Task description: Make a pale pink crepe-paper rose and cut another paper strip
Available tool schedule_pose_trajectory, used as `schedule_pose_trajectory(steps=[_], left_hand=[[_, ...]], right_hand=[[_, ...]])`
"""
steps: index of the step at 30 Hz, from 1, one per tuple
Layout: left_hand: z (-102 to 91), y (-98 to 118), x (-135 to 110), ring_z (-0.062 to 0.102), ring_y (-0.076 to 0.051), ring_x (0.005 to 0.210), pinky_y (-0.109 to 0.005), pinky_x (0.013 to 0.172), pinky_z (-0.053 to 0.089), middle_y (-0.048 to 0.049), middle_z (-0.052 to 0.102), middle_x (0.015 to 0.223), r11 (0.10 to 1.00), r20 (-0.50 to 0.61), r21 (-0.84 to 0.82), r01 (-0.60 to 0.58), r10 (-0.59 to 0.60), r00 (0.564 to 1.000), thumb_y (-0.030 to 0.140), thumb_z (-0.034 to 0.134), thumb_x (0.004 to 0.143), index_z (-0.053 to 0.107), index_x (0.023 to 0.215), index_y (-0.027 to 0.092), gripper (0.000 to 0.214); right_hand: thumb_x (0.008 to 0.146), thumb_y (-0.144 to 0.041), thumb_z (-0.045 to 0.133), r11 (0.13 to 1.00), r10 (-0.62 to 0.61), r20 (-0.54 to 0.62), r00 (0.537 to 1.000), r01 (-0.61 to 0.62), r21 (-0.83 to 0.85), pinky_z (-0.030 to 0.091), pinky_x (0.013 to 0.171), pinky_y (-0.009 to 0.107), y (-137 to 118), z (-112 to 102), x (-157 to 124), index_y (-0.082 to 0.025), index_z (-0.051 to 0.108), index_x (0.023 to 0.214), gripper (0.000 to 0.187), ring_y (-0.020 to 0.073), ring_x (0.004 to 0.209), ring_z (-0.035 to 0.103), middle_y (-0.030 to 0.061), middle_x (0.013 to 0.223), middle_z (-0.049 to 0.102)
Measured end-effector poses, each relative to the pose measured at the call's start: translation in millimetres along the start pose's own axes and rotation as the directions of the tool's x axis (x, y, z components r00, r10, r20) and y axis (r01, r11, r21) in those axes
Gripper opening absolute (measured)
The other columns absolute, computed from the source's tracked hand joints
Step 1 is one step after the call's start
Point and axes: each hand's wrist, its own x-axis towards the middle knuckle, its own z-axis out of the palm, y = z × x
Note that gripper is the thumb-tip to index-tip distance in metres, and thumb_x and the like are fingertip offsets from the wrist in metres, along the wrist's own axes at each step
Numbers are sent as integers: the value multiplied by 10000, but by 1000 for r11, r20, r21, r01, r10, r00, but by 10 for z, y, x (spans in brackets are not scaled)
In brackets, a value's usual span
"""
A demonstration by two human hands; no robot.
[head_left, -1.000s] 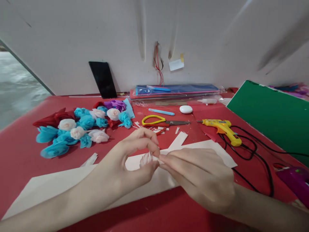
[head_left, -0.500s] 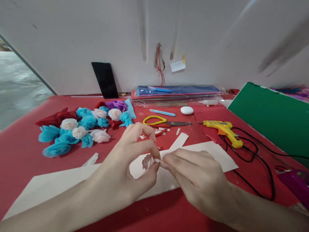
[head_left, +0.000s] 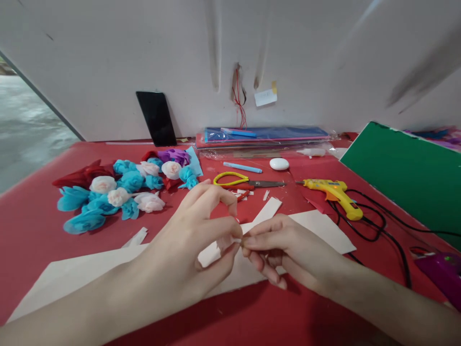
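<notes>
My left hand (head_left: 196,235) is closed in a pinch around the base of a small pale pink paper flower (head_left: 224,243). Most of that flower is hidden behind the fingers. At its thin twisted end, the thumb and forefinger of my right hand (head_left: 288,247) pinch it too, the other fingers curled loosely below. Both hands hover over a long white sheet (head_left: 320,230) on the red table (head_left: 201,322). Just beyond them lie scissors (head_left: 266,184) with yellow and red handles, among small paper scraps.
Blue, white, red and purple paper flowers (head_left: 131,181) are heaped on the left. To the right are a yellow glue gun (head_left: 334,192) with a black cord and a green board (head_left: 403,178). A black phone (head_left: 157,117) leans on the wall behind, beside wrapped paper packs (head_left: 288,134).
My right hand has turned, its fingers rolling at the flower's twisted end and its lower fingers now showing. My left hand has shifted slightly, and its fingers hide more of the flower.
</notes>
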Motion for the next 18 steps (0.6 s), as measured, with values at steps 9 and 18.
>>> schedule_pose_trajectory(steps=[9,18], left_hand=[[54,-76,-36,469,-224,997,-573,1142,182,-25,529,941,913,-87,357,-196,242,966,45,532,787,602,825,237,208],[52,-76,-529,536,-214,983,-435,955,424,-36,577,1050,998,-116,42,54,-49,992,174,506,878,589,1023,255,185]], right_hand=[[662,-209,607,992,-3,9,1000,1,129,257,335,159,19,0,22,-132,592,569,121,30,379,372,-36,510,503],[712,-205,641,954,-298,-111,948,294,-52,278,360,175,77,9,43,-140,629,570,158,45,391,377,-39,478,491]])
